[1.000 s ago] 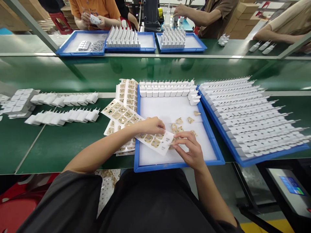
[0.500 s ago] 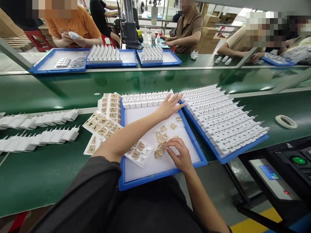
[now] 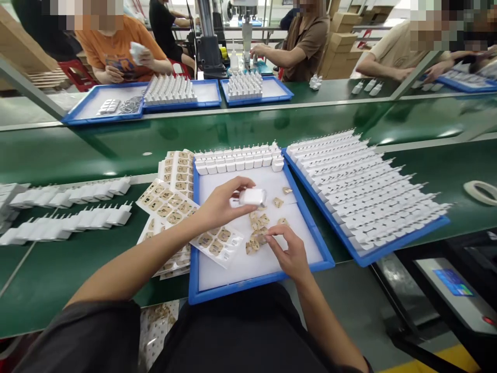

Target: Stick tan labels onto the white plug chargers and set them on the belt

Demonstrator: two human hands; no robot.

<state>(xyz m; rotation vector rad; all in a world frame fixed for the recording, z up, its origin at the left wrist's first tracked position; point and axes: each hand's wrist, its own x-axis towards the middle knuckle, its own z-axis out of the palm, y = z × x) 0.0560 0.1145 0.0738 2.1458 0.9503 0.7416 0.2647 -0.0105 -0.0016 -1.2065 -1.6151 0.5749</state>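
Note:
My left hand (image 3: 229,202) grips a white plug adapter (image 3: 253,197) over the middle of a blue-rimmed tray (image 3: 318,238). Thumb and fingertips of my right hand (image 3: 289,251) pinch the edge of a small tan sticker piece (image 3: 261,235), beside a loose heap of similar crumpled tan pieces (image 3: 258,220) on the tray's white liner. Along the tray's far side stand rows of white plug adapters (image 3: 236,165), pins upward. A sheet of tan stickers (image 3: 217,243) overlaps the tray's left rim.
More sticker sheets (image 3: 165,202) lie left of the tray. Adapters (image 3: 77,228) line the green bench at left. A full adapter tray (image 3: 365,191) sits at right, near a tape roll (image 3: 481,192) and a machine panel (image 3: 452,285). Co-workers sit across the belt.
My left hand has drawn back from the tray's far right corner toward its middle and now holds a white adapter. My right hand stays nearly in place, still pinching.

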